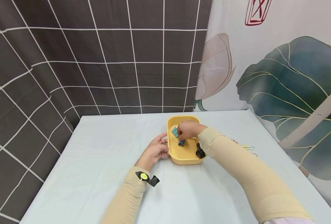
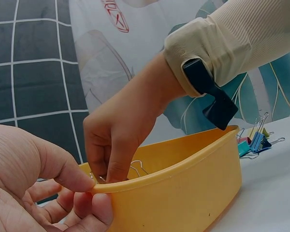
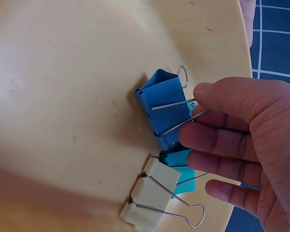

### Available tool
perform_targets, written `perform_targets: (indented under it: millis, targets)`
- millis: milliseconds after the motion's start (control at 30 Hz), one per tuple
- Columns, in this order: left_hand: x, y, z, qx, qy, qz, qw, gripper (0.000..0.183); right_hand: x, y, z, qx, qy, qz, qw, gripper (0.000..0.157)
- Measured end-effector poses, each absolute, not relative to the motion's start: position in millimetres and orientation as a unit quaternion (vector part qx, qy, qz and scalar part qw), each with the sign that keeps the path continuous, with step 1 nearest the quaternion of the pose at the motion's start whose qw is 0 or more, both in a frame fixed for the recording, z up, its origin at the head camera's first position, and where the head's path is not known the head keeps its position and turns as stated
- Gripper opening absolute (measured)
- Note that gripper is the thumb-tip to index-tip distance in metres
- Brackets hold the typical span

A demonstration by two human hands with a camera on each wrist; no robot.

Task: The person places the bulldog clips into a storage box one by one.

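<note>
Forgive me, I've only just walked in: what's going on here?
A person's right hand reaches into a yellow rounded rectangular plastic tray and appears to pinch a blue metal binder clip by its wire handles. The left hand rests against the outside of the tray. A beige metal binder clip and a teal metal binder clip lie in the tray too, and more coloured clips sit on the white table beside it.

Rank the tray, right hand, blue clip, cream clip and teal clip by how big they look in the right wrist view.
1. Tray
2. Right hand
3. Blue clip and cream clip: too alike to rank
4. Teal clip, partly hidden
</note>
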State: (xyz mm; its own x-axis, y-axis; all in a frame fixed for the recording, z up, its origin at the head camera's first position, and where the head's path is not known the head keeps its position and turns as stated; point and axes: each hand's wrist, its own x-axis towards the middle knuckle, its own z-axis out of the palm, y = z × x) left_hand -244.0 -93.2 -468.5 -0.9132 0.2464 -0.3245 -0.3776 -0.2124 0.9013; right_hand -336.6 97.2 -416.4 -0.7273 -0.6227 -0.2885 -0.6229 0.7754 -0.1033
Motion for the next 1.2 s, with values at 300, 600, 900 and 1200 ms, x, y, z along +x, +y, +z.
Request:
perform_targets:
  millis: [300, 600, 900, 1200]
  targets:
    - [-243.8, -90.5, -466.9, -0.049, 0.592, 0.779, 0.201, 0.085, -337.5, 103.2, -408.2, -0.33, 0.934, -0.011, 0.134, 0.017]
    - [-243.6, -89.0, -466.9, -0.053, 0.598, 0.774, 0.201, 0.085, -342.2, 128.9, -387.4, -0.328, 0.939, -0.019, 0.098, 0.016]
    - [-244.2, -89.0, -468.1, -0.057, 0.6, 0.773, 0.199, 0.085, -346.6, 180.5, -369.3, -0.308, 0.947, -0.034, 0.082, 0.013]
    - [-245.4, -91.7, -470.5, -0.063, 0.597, 0.774, 0.202, 0.085, -345.0, 227.7, -372.9, -0.266, 0.956, -0.03, 0.123, 0.013]
